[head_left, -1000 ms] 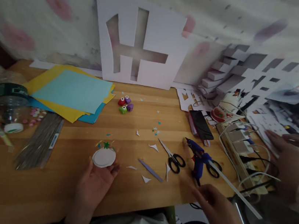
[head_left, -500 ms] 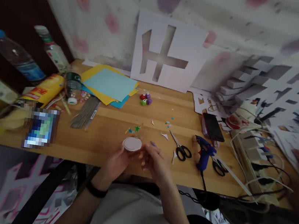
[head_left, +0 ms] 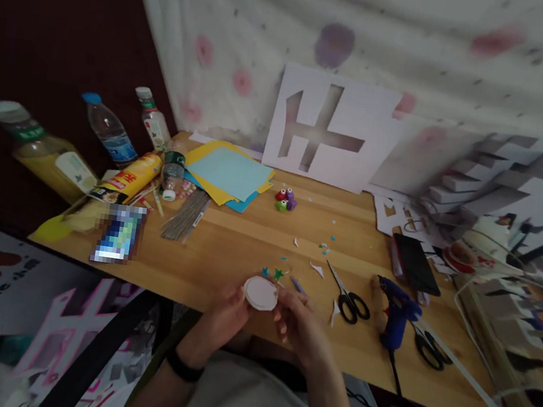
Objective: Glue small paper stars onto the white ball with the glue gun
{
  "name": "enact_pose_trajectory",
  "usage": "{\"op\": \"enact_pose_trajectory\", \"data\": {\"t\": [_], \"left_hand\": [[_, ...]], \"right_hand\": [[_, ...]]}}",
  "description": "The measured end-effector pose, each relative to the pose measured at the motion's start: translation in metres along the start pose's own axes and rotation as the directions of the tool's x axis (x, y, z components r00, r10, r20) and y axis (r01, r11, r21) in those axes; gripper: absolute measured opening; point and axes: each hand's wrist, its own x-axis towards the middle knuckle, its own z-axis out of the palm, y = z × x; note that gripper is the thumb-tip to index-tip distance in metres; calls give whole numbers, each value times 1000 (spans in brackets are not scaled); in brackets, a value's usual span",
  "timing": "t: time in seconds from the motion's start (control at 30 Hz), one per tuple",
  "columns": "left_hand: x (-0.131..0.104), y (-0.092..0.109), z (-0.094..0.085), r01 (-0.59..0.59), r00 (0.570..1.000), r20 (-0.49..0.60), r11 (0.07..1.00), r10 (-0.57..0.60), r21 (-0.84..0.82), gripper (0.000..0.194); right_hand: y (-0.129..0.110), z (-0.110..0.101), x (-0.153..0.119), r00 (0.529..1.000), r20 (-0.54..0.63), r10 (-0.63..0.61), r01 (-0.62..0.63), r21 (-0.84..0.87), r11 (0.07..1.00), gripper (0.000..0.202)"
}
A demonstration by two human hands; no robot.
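Note:
A small white round disc (head_left: 261, 295), perhaps paper or card, is held above the front edge of the table. My left hand (head_left: 222, 318) grips its left side, thumb on the rim. At its right edge, my right hand (head_left: 303, 326) pinches the rim with curled fingers. Just beyond the disc lie a green star cutout (head_left: 278, 274) and a small blue star cutout (head_left: 264, 272). Close to my right fingers is a bluish pen-like stick (head_left: 297, 284), partly hidden by the hand.
To the right lie black-handled scissors (head_left: 351, 305), a blue glue gun (head_left: 397, 312) and a second pair of scissors (head_left: 430, 350). Coloured paper sheets (head_left: 230, 171), grey wire stems (head_left: 186, 215), a phone (head_left: 119, 235) and several bottles occupy the left. A white cutout board (head_left: 332, 131) leans behind.
The view has swung left, so the table appears shifted rightward. My right fingers have come onto the disc's right edge. Another person's hand at the far right is out of view.

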Motion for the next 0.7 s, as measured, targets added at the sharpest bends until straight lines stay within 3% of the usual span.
{"op": "enact_pose_trajectory", "data": {"t": [0.07,0.1,0.13,0.17,0.2,0.3,0.33,0.4,0.47,0.7], "left_hand": [[2,20,-10,-36,995,-82,983,52,182,54],[3,34,-17,-57,977,-173,931,127,360,51],[3,51,-26,-62,936,-252,822,244,566,44],[3,70,-36,-54,854,-312,668,416,742,40],[2,88,-47,3,741,-339,502,580,865,41],[-1,136,-81,169,539,-363,325,760,930,55],[-2,147,-91,350,491,-318,151,811,925,59],[-2,160,-107,602,453,-279,-60,847,796,65],[1,165,-116,725,426,-271,-147,863,673,65],[21,169,-117,809,387,-311,-158,868,567,70]], "right_hand": [[-2,-5,2,1000,-14,-14,14,-9,1000,44],[-3,-8,3,999,-26,-26,26,-17,1000,45],[-4,-11,5,998,-42,-43,41,-26,999,46],[-5,-15,5,997,-58,-58,56,-38,998,46],[-5,-18,6,994,-77,-75,72,-47,996,46],[-6,-27,5,982,-150,-119,113,-44,993,44],[-5,-29,5,977,-172,-128,122,-43,992,43],[-6,-34,3,967,-202,-155,146,-60,987,44],[-6,-39,1,963,-201,-181,163,-102,981,45],[-2,-53,3,955,-197,-221,181,-204,962,47]]}}
